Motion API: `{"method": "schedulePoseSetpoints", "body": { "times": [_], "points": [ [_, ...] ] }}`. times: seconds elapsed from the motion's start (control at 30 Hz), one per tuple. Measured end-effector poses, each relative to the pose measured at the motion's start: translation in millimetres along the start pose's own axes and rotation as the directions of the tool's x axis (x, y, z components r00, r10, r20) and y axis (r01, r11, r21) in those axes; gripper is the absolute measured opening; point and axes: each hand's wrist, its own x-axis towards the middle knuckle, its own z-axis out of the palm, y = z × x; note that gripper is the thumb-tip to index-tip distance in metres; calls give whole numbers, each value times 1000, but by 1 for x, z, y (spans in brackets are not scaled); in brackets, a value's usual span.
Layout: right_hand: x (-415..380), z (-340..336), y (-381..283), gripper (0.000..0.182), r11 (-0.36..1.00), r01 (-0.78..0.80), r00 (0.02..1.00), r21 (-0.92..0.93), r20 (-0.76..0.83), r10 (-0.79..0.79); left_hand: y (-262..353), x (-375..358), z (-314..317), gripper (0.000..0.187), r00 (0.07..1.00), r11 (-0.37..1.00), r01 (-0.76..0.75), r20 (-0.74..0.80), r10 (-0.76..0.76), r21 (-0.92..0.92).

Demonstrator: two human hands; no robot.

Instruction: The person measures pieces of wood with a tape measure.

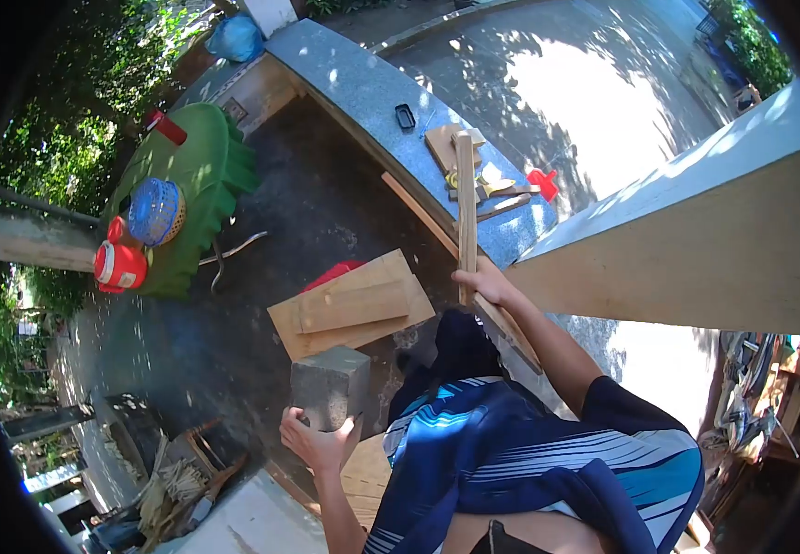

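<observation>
My left hand [321, 443] grips the near end of a grey concrete block [331, 383], thumb on one side and fingers on the other. My right hand [488, 282] is closed around a long wooden strip [466, 185] whose far end reaches over the ledge. Another piece of wood [509, 334] runs under my right wrist toward my body. Just beyond the block, a small board [352, 307] rests on a wider wooden board [395, 277], with something red [333, 274] partly hidden beneath them.
On the tiled ledge [345, 83] lie wood offcuts [442, 148], a black tray [405, 116] and a red item [542, 184]. At left, a green-covered table [192, 138] bears a blue basket [155, 210] and red jug [121, 266]. Firewood [174, 489] lies lower left.
</observation>
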Motion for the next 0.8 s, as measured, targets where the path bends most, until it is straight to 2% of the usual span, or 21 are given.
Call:
{"method": "schedulePoseSetpoints", "body": {
  "times": [0.13, 0.23, 0.27, 0.33, 0.37, 0.47, 0.5, 0.53, 0.57, 0.6, 0.67, 0.7, 0.8],
  "points": [
    [65, -23, -87, 46, 984, 105, 975, 145, -208, -74, 31, 98, -3, 92, 969, 967, -246, -3, 246, -71],
    [157, -52, -100, 50, 993, 46, 947, 110, -320, -8, 69, 175, 6, 94, 967, 966, -254, 6, 255, -50],
    [192, -65, -102, 48, 997, 18, 945, 80, -328, 10, 83, 199, 9, 94, 968, 968, -249, 13, 250, -42],
    [243, -91, -122, 46, 984, 94, 957, 152, -285, -48, 112, 245, 15, 96, 972, 972, -231, 23, 232, -42],
    [272, -110, -132, 46, 988, 93, 955, 120, -292, -55, 134, 273, 25, 97, 975, 974, -220, 14, 221, -56],
    [329, -140, -131, 44, 995, 10, 961, 104, -276, 19, 183, 350, 43, 100, 993, 992, -90, 74, 96, -84],
    [348, -152, -129, 42, 992, -31, 968, 123, -243, 60, 187, 376, 55, 102, 976, 972, -214, 11, 216, -93],
    [366, -160, -131, 41, 987, -70, 973, 144, -210, 100, 199, 402, 65, 100, 977, 970, -206, 22, 211, -131],
    [379, -165, -131, 34, 987, -114, 952, 111, -271, 140, 214, 429, 74, 97, 978, 966, -198, 36, 207, -169],
    [394, -169, -118, 33, 991, -83, 959, 106, -261, 109, 229, 454, 83, 95, 977, 960, -190, 54, 205, -204],
    [419, -179, -85, 29, 995, -20, 966, 93, -255, 43, 260, 502, 102, 91, 955, 941, -280, 46, 294, -191],
    [422, -179, -85, 36, 994, -40, 963, 101, -263, 65, 277, 525, 110, 90, 938, 926, -332, 43, 344, -179],
    [437, -185, -71, 36, 993, -106, 958, 56, -262, 117, 330, 585, 136, 86, 869, 865, -492, 8, 495, -95]
  ]
}}
